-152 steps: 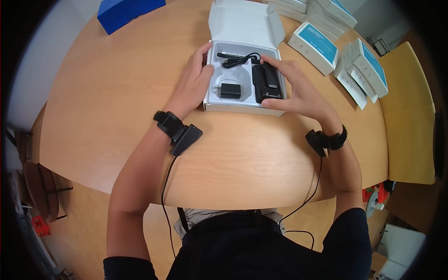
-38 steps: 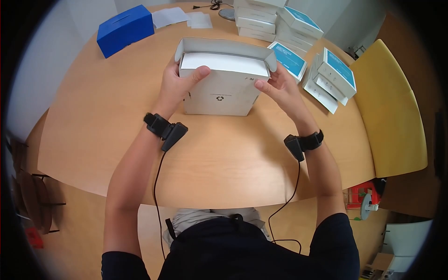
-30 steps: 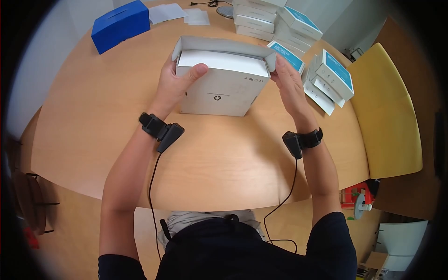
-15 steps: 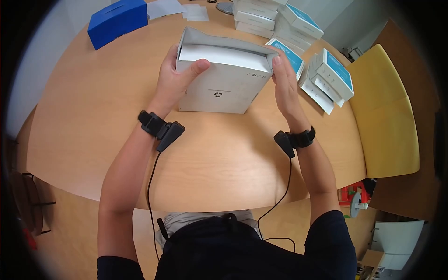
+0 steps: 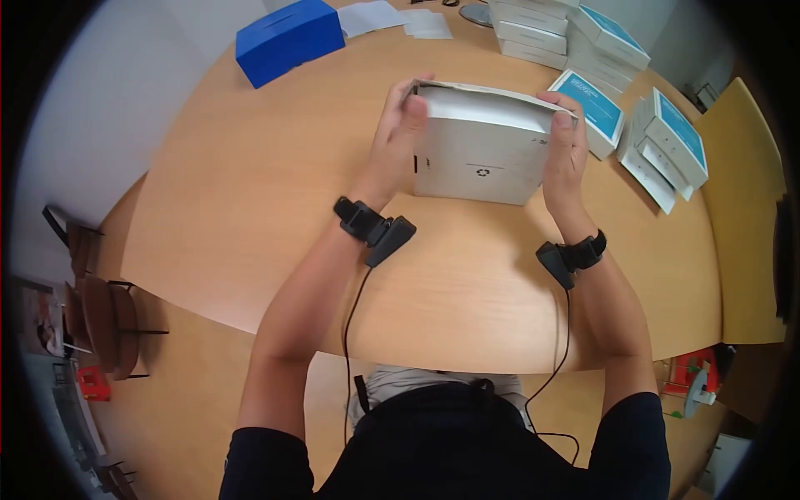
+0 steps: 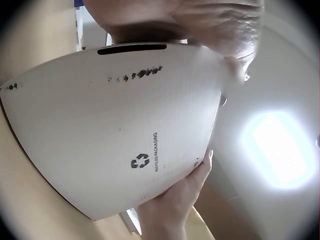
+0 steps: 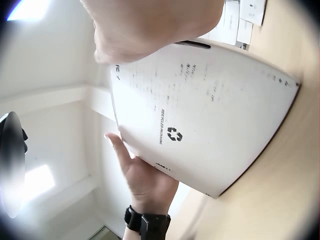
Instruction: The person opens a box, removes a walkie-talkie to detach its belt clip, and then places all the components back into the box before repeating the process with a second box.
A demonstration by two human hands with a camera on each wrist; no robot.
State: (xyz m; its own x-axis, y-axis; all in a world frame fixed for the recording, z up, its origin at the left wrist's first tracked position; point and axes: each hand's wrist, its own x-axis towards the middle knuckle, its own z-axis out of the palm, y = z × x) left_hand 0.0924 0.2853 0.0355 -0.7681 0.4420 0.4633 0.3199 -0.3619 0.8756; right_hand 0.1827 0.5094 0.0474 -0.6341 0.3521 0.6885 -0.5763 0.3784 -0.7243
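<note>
A white cardboard box [image 5: 479, 162] stands on its edge on the table, its recycling mark facing me. Its lid flap [image 5: 492, 102] now leans over the top edge, leaving a narrow opening below it. My left hand [image 5: 392, 150] grips the upper left corner, thumb in front and fingers behind. At the upper right corner my right hand [image 5: 565, 158] holds the box, its thumb by the flap's end and its fingers round the far side. In the left wrist view the box's printed face [image 6: 110, 125] shows between both hands. The box's contents are hidden.
Behind the box's right side lies a white-and-blue box [image 5: 592, 104], with stacked boxes [image 5: 533, 37] behind. More boxes [image 5: 671, 133] lie at the right near a yellow chair back [image 5: 742, 208]. A blue box [image 5: 290, 42] and papers [image 5: 375, 18] are at the back left.
The box lay flat and open earlier, showing a cable, charger and black device; it now stands upright. Over the last second the flap folded down over the top edge, and the right thumb moved up.
</note>
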